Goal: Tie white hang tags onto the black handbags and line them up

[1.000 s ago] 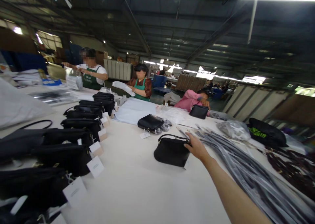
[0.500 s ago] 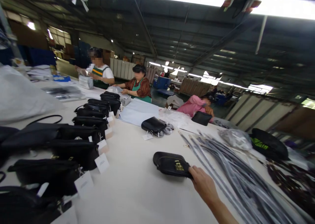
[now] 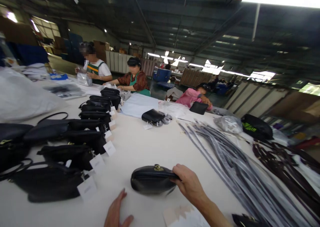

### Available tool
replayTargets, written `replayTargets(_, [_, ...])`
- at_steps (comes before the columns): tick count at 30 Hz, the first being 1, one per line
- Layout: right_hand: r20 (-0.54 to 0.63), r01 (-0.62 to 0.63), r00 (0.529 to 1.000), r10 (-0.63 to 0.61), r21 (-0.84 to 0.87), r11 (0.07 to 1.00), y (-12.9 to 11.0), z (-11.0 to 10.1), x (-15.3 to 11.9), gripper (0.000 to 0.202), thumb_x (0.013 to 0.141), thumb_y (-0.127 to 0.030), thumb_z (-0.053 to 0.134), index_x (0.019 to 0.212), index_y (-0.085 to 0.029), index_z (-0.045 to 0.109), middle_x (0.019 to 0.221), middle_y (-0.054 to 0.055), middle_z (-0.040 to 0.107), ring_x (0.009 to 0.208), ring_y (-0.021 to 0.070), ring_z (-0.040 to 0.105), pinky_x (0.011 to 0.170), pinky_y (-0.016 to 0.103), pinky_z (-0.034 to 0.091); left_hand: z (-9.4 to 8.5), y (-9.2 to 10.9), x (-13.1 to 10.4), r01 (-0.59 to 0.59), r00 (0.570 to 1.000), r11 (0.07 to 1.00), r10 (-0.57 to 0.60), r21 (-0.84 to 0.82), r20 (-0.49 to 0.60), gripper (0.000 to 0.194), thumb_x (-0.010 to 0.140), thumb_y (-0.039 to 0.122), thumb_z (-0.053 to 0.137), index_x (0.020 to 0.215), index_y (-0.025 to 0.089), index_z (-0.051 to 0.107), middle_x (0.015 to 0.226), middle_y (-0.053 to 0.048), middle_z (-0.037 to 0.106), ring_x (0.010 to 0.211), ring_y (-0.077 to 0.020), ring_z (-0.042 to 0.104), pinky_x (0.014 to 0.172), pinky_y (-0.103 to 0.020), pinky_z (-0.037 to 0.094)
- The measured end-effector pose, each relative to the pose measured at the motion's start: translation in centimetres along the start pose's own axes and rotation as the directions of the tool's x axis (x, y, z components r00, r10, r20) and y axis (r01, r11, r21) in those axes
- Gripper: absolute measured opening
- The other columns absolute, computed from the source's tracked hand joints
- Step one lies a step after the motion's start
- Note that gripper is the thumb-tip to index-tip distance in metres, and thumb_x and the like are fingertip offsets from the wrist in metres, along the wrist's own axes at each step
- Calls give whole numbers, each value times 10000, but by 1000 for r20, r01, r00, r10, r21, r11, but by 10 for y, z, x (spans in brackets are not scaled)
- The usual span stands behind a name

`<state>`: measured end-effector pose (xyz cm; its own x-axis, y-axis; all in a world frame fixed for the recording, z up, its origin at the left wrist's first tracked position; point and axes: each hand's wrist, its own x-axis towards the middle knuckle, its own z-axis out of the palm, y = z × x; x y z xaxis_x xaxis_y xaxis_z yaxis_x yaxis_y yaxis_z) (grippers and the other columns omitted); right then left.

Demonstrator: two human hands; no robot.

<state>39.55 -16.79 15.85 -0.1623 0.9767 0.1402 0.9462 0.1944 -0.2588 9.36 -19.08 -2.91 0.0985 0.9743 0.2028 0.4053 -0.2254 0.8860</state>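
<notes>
My right hand (image 3: 188,184) grips the right end of a small black handbag (image 3: 151,179) with a gold clasp, which lies on the white table (image 3: 147,143) close to me. My left hand (image 3: 117,213) rests flat on the table at the near edge, fingers apart, just left of and below the bag, holding nothing. A white card (image 3: 183,217) lies on the table under my right wrist.
A row of black handbags with white tags (image 3: 82,137) runs along the left. A bundle of grey straps in plastic (image 3: 232,160) and dark straps (image 3: 282,160) fill the right. Another black bag (image 3: 153,115) lies mid-table. Three people (image 3: 133,79) work at the far side.
My right hand has dragged the black handbag from mid-table toward me, and the bag went from standing upright to lying down. My left hand has come into view at the near edge.
</notes>
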Motion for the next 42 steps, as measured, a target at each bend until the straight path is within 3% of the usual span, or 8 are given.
replayTargets(3, [118, 27, 992, -50, 191, 981, -40, 14, -16, 139, 776, -106, 594, 810, -237, 624, 849, 7, 675, 818, 198, 594, 698, 286, 424, -23, 26, -1, 147, 988, 954, -152, -260, -2, 1069, 721, 587, 742, 1556, 236, 174, 1619, -147, 248, 1401, -380, 396, 1091, -483, 433])
replayTargets(7, [158, -53, 987, -20, 446, 894, -62, 31, -36, 313, 796, -131, 592, 1086, -244, 628, 974, 16, 706, 812, 170, 607, 758, 288, 485, -60, 37, -12, 307, 950, 910, -275, -278, 149, 818, 608, 557, 839, 1295, 189, 591, 1351, -130, 620, 1283, -381, 538, 1110, -484, 421])
replayTargets(10, [148, -152, 985, 83, 554, 819, -54, 39, -52, 748, 761, -111, 586, 1454, -261, 344, 1309, 78, 620, 942, 165, 621, 812, 298, 524, -75, 32, -23, 356, 933, 897, -324, -263, 159, 680, 644, 544, 819, 1197, 185, 652, 1218, -104, 705, 1174, -369, 622, 1072, -496, 462])
replayTargets(13, [191, -308, 951, 242, 633, 710, -40, 56, -70, 952, 664, -95, 630, 1515, -278, 245, 1434, 112, 544, 1134, 228, 596, 855, 355, 534, -73, 29, -28, 352, 934, 887, -316, -299, 164, 753, 615, 550, 836, 1252, 210, 623, 1271, -93, 683, 1179, -366, 622, 1051, -480, 488])
replayTargets(17, [194, -327, 944, 267, 656, 680, -38, 80, -86, 618, 710, -154, 659, 1314, -240, 558, 1161, 95, 710, 996, 263, 663, 734, 348, 557, -62, 33, -32, 347, 937, 875, -307, -336, 169, 831, 548, 574, 869, 1260, 223, 623, 1296, -88, 672, 1256, -380, 566, 1124, -494, 409])
replayTargets(21, [105, -253, 963, 249, 676, 692, -59, 88, -93, 277, 828, -204, 633, 1097, -254, 671, 1067, 67, 715, 1020, 261, 635, 875, 381, 526, -63, 31, -39, 379, 925, 860, -341, -342, 167, 822, 581, 629, 831, 1258, 208, 632, 1275, -105, 679, 1292, -392, 528, 1134, -524, 386])
replayTargets(33, [2, -37, 999, 51, 713, 700, -108, 114, -113, 396, 916, -126, 492, 1225, -329, 636, 1135, 60, 705, 1067, 218, 657, 921, 314, 545, -158, 38, -41, 272, 935, 951, -225, -147, 275, 651, 712, 428, 825, 1307, 264, 616, 1404, -109, 590, 1320, -356, 512, 1171, -523, 316])
replayTargets(42, [-56, 60, 998, -29, 708, 704, -135, 141, -129, 511, 888, -62, 486, 1311, -330, 581, 1186, 59, 694, 1111, 187, 673, 939, 236, 544, -186, 26, -67, 298, 937, 943, -258, -151, 237, 664, 677, 479, 840, 1280, 292, 635, 1430, -98, 569, 1346, -357, 485, 1184, -523, 296])
